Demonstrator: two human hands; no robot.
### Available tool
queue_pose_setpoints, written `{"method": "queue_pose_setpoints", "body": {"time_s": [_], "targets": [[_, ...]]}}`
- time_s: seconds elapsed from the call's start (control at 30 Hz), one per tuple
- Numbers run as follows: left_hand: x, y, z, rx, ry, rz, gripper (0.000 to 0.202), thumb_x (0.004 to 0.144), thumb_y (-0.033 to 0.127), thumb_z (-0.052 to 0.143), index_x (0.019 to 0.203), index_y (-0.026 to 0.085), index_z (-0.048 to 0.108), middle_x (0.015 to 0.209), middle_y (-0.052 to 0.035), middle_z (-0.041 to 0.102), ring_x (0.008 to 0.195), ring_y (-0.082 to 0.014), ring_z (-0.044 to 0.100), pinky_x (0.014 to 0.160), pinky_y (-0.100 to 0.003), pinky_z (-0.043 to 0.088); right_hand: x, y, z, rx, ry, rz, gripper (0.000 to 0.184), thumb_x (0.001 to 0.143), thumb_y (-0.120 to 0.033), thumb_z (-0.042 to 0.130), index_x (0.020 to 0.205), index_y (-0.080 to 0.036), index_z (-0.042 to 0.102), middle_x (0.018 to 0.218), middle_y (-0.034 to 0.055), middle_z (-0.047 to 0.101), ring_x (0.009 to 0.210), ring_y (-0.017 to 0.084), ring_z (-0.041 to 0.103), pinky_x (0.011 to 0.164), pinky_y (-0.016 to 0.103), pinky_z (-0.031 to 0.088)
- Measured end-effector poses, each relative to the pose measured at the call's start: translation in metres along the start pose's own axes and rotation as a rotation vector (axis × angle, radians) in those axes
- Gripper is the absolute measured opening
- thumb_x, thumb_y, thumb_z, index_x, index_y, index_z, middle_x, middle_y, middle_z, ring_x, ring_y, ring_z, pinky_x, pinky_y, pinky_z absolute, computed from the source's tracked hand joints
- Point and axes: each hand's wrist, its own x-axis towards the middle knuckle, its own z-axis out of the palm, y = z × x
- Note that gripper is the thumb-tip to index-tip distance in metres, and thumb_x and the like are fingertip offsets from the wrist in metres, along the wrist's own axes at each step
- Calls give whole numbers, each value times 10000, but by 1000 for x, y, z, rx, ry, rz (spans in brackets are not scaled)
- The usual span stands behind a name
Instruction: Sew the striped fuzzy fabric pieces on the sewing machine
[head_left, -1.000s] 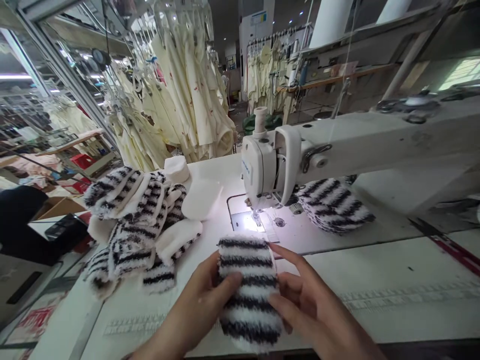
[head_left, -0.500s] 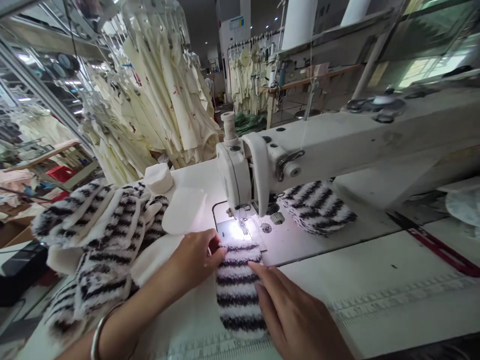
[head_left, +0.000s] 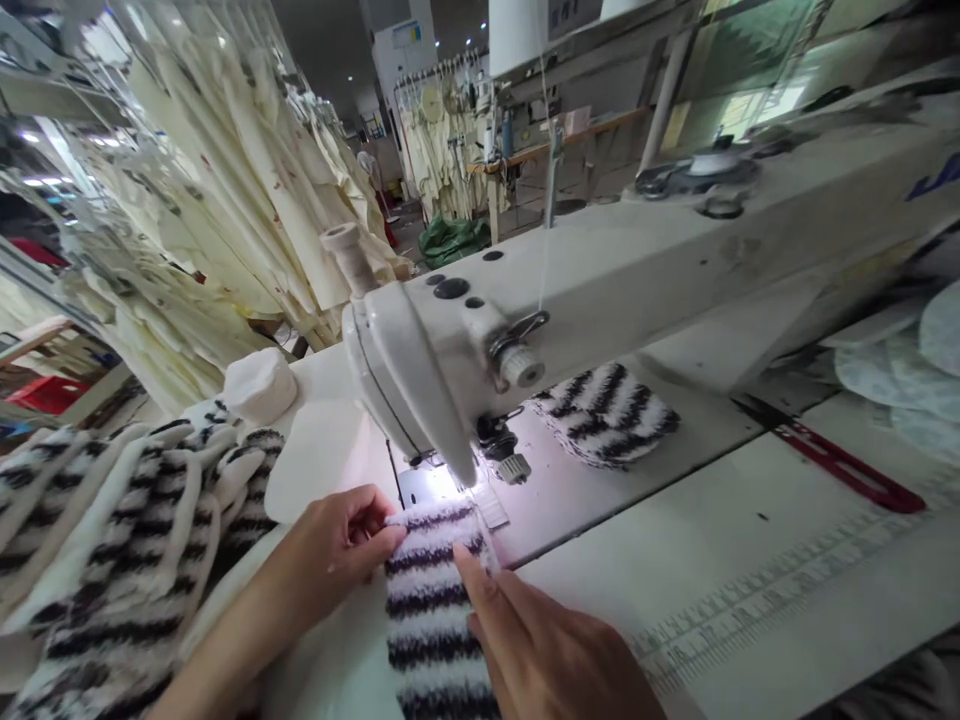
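To the right of a heap of fluffy black-and-white striped fabric pieces, the left hand pinches the upper left corner of a long striped plush piece, lying just before the white metal sewing machine's lit plate. The right hand lays its index finger on top; whether it grips, I cannot tell. This looks like lining up for stitching; next seems to call for a flat, straight feed.

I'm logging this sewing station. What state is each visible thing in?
Cloth, spread out, under both hands
Left hand, pinching the cloth's far left corner
Right hand, index fingertip on the cloth
Light, on
Striped stack, piled, untouched
Striped heap, loosely piled
Scissors, lying down, untouched
Garments, hanging
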Motion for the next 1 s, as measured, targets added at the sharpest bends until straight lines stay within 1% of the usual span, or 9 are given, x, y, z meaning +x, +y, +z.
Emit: {"method": "queue_pose_setpoints", "body": {"time_s": [0.17,0.23,0.33,0.4,0.47,0.53,0.67,0.8,1.0], "targets": [[3,1,-1,43,-12,5,270,810,437,535,734,179,564,577,41,523,550,-131,529,541,-228,392,-1,2,3,-30,-16,33,435,856,-10,301,1208,-52,553,851,70,679,629,127,632,546,198,516],[0,1,-2,150,64,57,253,825,422,531,760,183,585,594,31,556,554,-135,545,531,-230,416,-1,4,1,-30,-28,33,397,901,-58,311,1219,-47,550,840,68,670,614,123,621,533,197,516],[-11,4,0,371,421,277,216,861,391,536,884,190,610,732,-8,636,584,-145,594,539,-250,488,0,6,-9,-50,6,8,333,936,-138,379,1191,-65,581,813,57,650,630,130,612,482,217,494],[-20,8,11,469,599,496,162,900,297,514,987,194,603,890,-47,670,706,-155,654,628,-258,551,1,6,-16,-123,45,-36,341,908,-80,364,1121,-103,629,902,70,671,769,163,635,565,252,516],[-25,11,29,529,589,731,225,919,159,448,1111,174,566,1044,-94,670,915,-176,670,769,-272,577,0,6,-17,-205,42,-88,416,868,-17,310,1074,-127,655,1061,79,672,961,202,616,702,301,525],[-25,12,48,581,521,880,334,898,66,397,1213,106,499,1126,-156,652,1068,-219,631,880,-327,568,-1,8,-13,-262,22,-131,465,855,-7,269,1083,-128,656,1167,78,646,1073,210,575,774,318,510],[-16,6,68,628,487,831,389,869,41,379,1254,34,437,1163,-217,627,1121,-278,603,931,-417,556,3,11,1,-299,40,-145,468,836,-20,270,1106,-105,642,1175,80,646,1106,206,553,842,350,467],[-10,-2,68,675,539,783,384,865,48,392,1245,43,443,1196,-217,609,1118,-297,603,915,-445,565,15,12,8,-221,120,-78,480,787,3,265,1046,-91,659,1108,63,677,1073,205,567,863,382,415],[-6,-8,70,634,612,771,416,850,32,382,1261,54,438,1193,-201,609,1115,-300,600,900,-465,570,21,15,10,-237,102,-73,526,791,64,250,1077,-131,647,1141,17,667,1063,158,579,848,344,430]]}}
